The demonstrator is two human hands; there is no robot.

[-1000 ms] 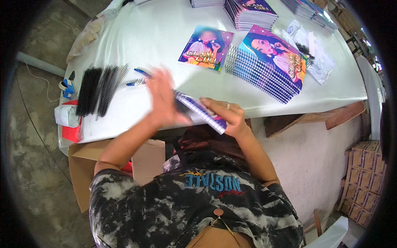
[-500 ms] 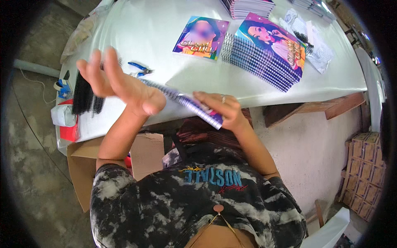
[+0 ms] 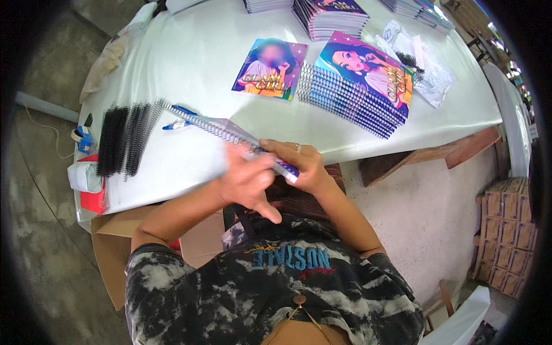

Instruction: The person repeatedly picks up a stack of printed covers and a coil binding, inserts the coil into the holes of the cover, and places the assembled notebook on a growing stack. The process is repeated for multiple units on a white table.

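My right hand [image 3: 302, 164] grips a thin notebook [image 3: 287, 172] near the front edge of the table, its fingers closed round the purple end. A long spiral binding coil [image 3: 201, 123] runs along the notebook's upper edge and sticks out past it to the far left. Blurred by motion, my left hand [image 3: 250, 178] lies against the coil beside my right hand, fingers stretched out and thumb apart. Blue-handled pliers [image 3: 178, 123] lie on the table, partly hidden behind the coil. A bunch of black coils [image 3: 118, 141] rests at the left.
On the white-covered table [image 3: 184, 69] are a loose colourful cover [image 3: 267, 72] and a fanned pile of coil-bound notebooks [image 3: 359, 86]. Notebook stacks [image 3: 330, 23] stand at the back. A white mesh bag [image 3: 434, 86] lies right. An open cardboard box [image 3: 109, 253] sits below the left edge.
My left hand has come down and right from its raised place onto the coil. My right hand keeps hold of the notebook and has shifted slightly left. The view has tilted a little.
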